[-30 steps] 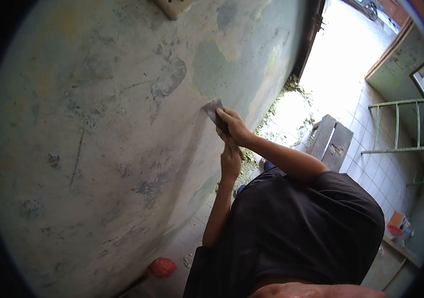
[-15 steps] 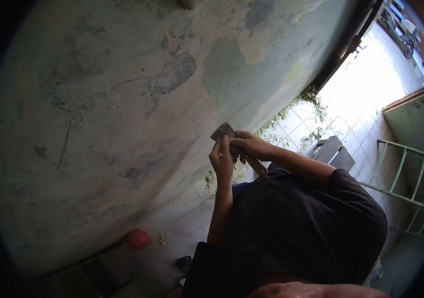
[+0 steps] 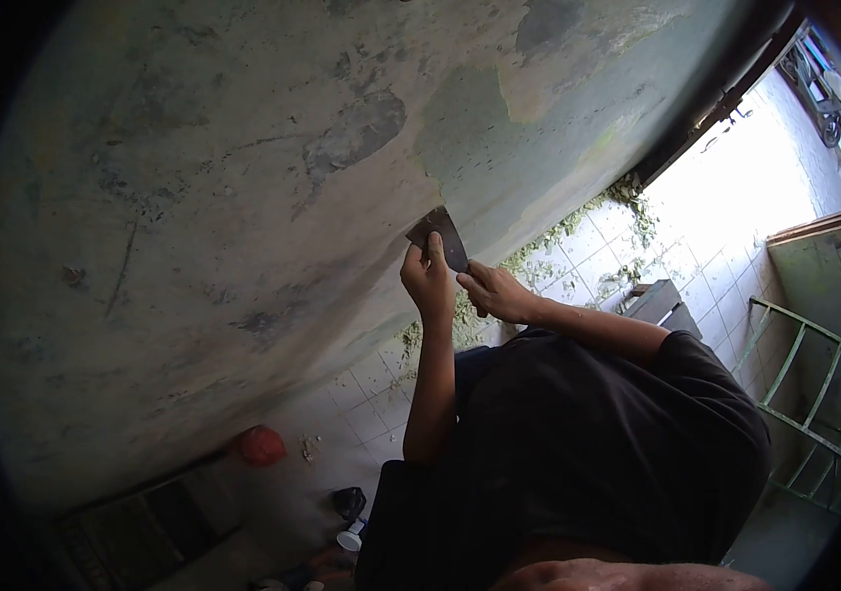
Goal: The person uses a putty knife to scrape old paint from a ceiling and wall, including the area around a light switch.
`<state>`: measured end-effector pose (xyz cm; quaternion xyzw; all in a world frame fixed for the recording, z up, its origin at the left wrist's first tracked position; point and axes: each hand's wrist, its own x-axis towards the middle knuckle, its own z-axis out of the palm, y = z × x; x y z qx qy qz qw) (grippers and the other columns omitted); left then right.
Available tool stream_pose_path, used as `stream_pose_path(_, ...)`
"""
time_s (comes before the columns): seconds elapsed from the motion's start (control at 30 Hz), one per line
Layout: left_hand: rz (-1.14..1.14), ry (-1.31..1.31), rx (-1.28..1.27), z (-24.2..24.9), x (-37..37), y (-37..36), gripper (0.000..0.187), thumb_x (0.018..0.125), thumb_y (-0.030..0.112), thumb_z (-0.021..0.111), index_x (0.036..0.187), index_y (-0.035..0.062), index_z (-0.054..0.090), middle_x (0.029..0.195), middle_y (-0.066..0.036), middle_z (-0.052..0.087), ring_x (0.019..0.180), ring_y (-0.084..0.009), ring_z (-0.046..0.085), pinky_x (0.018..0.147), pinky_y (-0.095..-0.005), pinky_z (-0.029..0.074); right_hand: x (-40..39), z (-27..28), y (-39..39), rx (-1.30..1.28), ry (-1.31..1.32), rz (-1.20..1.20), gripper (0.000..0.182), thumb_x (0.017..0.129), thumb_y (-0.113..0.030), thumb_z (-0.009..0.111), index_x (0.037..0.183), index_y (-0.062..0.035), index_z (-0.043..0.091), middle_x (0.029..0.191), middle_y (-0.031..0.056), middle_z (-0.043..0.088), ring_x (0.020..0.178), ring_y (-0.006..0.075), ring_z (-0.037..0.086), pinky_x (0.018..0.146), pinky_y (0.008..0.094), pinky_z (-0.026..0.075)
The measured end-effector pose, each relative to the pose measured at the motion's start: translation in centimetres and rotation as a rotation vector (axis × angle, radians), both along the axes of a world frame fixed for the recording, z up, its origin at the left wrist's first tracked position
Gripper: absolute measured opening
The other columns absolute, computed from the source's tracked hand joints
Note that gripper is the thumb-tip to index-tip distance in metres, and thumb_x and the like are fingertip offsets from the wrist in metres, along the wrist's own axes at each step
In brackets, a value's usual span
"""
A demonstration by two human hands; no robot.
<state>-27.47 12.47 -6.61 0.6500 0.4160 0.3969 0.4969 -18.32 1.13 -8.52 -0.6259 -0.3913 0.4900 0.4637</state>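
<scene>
The left hand (image 3: 428, 286) pinched the scraper (image 3: 449, 243) by its blade and the right hand (image 3: 499, 294) gripped its lower end, the scraper slanting between them before the wall (image 3: 243, 217), contact unclear, so a flat edge and even pressure seemed best.

Apparently no legible lettering anywhere.

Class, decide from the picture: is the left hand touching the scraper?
Touching. The head view shows the left hand at the scraper, its thumb laid over the blade.
</scene>
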Motion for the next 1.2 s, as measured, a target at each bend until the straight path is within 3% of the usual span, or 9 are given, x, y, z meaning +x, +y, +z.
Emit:
stream_pose_path(0.07, 0.024, -0.022, 0.033, 0.2, 0.5, -0.2, 0.035, 0.107, 0.021, 0.064, 0.08, -0.001, 0.059, 0.072, 0.006, 0.052, 0.068, -0.0042, 0.042, 0.059, -0.0267, 0.035, 0.2, 0.4, -0.1, 0.026, -0.264, -0.011, 0.043, 0.111, -0.039, 0.051, 0.096, 0.0019, 0.051, 0.069, 0.0233, 0.062, 0.064, 0.0465, 0.064, 0.061, 0.0523, 0.05)
stream_pose_path(0.1, 0.023, -0.048, 0.025, 0.0, 0.6, -0.2, 0.032, 0.107, 0.02, 0.063, 0.084, -0.0021, 0.062, 0.075, 0.005, 0.056, 0.07, -0.0046, 0.046, 0.062, -0.0263, 0.038, 0.2, -0.1, -0.1, 0.024, -0.264, -0.012, 0.043, 0.111, -0.039, 0.051, 0.096, 0.0019, 0.051, 0.069, 0.0233, 0.062, 0.064, 0.0465, 0.064, 0.061, 0.0523, 0.05)
stream_pose_path(0.17, 0.022, -0.075, 0.017, -0.4, 0.8, -0.2, 0.03, 0.107, 0.02, 0.063, 0.088, -0.0033, 0.064, 0.078, 0.004, 0.06, 0.073, -0.005, 0.05, 0.064, -0.0259, 0.041, 0.0, -1.3, 0.0, 0.134, -0.433, -0.087, 0.041, 0.11, -0.036, 0.052, 0.098, 0.0028, 0.052, 0.071, 0.0286, 0.061, 0.068, 0.0542, 0.06, 0.063, 0.0595, 0.047)
stream_pose_path(0.27, 0.018, -0.088, -0.055, -0.9, 0.5, -0.3, 0.027, 0.107, 0.02, 0.063, 0.095, -0.0045, 0.067, 0.082, 0.003, 0.063, 0.075, -0.0054, 0.053, 0.066, -0.0255, 0.043, -0.4, -1.1, -0.1, 0.08, -0.466, -0.124, 0.04, 0.11, -0.036, 0.053, 0.097, 0.0019, 0.052, 0.068, 0.0278, 0.06, 0.069, 0.0526, 0.062, 0.063, 0.0605, 0.047)
stream_pose_path(0.33, 0.017, -0.05, -0.015, -1.1, 0.4, -0.3, 0.027, 0.106, 0.019, 0.064, 0.11, -0.0067, 0.071, 0.092, -0.007, 0.074, 0.079, -0.0114, 0.064, 0.071, -0.0298, 0.051, -0.7, -1.3, -0.1, 0.075, -0.474, -0.143, 0.04, 0.11, -0.036, 0.053, 0.097, 0.0015, 0.052, 0.066, 0.0273, 0.059, 0.067, 0.0523, 0.062, 0.061, 0.0602, 0.047)
stream_pose_path(0.7, 0.021, -0.045, 0.081, 0.9, 0.9, -1.0, 0.026, 0.107, 0.019, 0.062, 0.11, -0.0054, 0.071, 0.092, -0.008, 0.074, 0.077, -0.0125, 0.066, 0.068, -0.0301, 0.052, -1.2, -1.1, 0.2, 0.098, -0.498, -0.238, 0.041, 0.109, -0.038, 0.055, 0.096, 0.0003, 0.05, 0.063, 0.0263, 0.058, 0.062, 0.051, 0.061, 0.056, 0.0588, 0.046)
stream_pose_path(1.2, -0.05, 0.053, 0.209, 1.9, 0.4, 0.4, 0.029, 0.106, 0.021, 0.064, 0.109, -0.0066, 0.07, 0.091, -0.013, 0.075, 0.074, -0.0166, 0.071, 0.063, -0.0319, 0.055, -2.9, -0.8, 1.2, 0.089, -0.368, -0.233, 0.045, 0.11, -0.039, 0.05, 0.097, 0.0035, 0.053, 0.075, 0.0304, 0.062, 0.077, 0.0533, 0.063, 0.068, 0.0592, 0.048)
